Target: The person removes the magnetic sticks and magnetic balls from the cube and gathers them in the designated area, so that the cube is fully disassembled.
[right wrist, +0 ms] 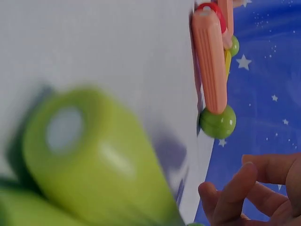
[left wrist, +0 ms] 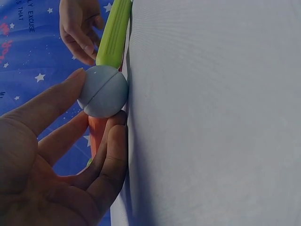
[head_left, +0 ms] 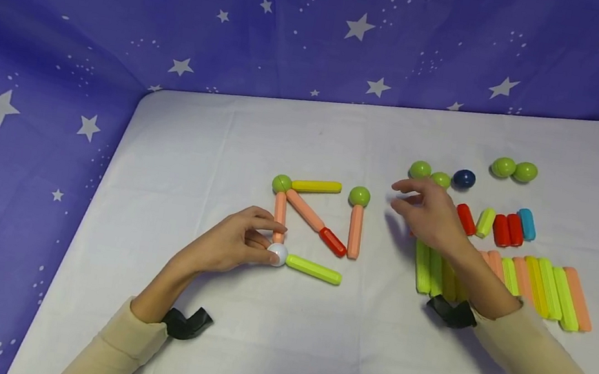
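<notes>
My left hand (head_left: pixel 232 238) pinches a white ball (head_left: pixel 277 254) between thumb and fingers; in the left wrist view a seam crosses this ball (left wrist: pixel 103 91). From the ball a lime stick (head_left: pixel 313 269) runs right and a salmon stick (head_left: pixel 281 210) runs up to a green ball (head_left: pixel 282 183). A yellow stick (head_left: pixel 316 186) and a diagonal salmon stick (head_left: pixel 304 210) also leave that green ball, the diagonal meeting a short red stick (head_left: pixel 333 242). To the right, another salmon stick (head_left: pixel 355 232) hangs from a second green ball (head_left: pixel 359 196). My right hand (head_left: pixel 429 211) hovers with loosely bent fingers, holding nothing.
On the right lies a row of long lime, yellow and salmon sticks (head_left: pixel 576 299), partly under the right forearm. Behind it are short red sticks (head_left: pixel 507 230) and a blue one (head_left: pixel 527 224). Several green balls (head_left: pixel 503 167) and a navy ball (head_left: pixel 463 179) sit farther back.
</notes>
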Action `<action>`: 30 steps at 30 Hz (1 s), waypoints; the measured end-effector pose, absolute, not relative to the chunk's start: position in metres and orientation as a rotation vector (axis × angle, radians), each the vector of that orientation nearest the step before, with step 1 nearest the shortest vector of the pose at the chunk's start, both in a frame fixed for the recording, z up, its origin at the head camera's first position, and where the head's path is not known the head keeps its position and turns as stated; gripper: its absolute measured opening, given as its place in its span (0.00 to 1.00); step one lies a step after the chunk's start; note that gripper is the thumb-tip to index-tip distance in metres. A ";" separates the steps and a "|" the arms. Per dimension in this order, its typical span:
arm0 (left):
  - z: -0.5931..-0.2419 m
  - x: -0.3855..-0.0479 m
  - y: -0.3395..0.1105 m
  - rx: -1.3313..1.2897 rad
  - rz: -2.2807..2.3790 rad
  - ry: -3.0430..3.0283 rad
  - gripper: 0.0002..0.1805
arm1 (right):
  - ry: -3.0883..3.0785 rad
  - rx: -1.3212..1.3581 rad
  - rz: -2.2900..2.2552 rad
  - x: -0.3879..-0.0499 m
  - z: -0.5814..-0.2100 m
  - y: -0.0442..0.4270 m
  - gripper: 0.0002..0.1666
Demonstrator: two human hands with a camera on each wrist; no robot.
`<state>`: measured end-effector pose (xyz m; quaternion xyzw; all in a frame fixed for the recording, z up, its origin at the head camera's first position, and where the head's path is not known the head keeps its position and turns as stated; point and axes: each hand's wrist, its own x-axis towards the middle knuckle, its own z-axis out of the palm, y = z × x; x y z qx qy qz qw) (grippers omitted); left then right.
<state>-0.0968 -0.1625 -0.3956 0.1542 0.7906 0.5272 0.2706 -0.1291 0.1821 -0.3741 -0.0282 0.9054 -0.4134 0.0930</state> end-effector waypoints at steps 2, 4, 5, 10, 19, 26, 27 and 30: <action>-0.396 -0.097 -0.163 0.419 1.422 2.131 0.28 | 2.670 -0.115 -1.237 -0.125 -0.375 0.179 0.20; -0.397 -0.097 -0.163 0.420 1.419 2.137 0.28 | 2.641 -0.152 -1.240 -0.121 -0.377 0.173 0.20; -0.397 -0.097 -0.164 0.420 1.418 2.139 0.28 | 2.629 -0.179 -1.235 -0.119 -0.378 0.169 0.20; -0.398 -0.096 -0.164 0.415 1.412 2.149 0.28 | 2.576 -0.281 -1.175 -0.114 -0.385 0.149 0.21; -0.399 -0.097 -0.163 0.416 1.411 2.156 0.28 | 2.647 -0.263 -1.065 -0.119 -0.389 0.130 0.25; -0.398 -0.097 -0.163 0.422 1.416 2.141 0.29 | 2.649 -0.241 -1.052 -0.119 -0.389 0.128 0.27; -0.398 -0.097 -0.163 0.422 1.417 2.138 0.28 | 2.645 -0.237 -1.052 -0.119 -0.389 0.127 0.27; -0.398 -0.097 -0.163 0.430 1.416 2.139 0.28 | 2.639 -0.224 -1.051 -0.119 -0.388 0.127 0.28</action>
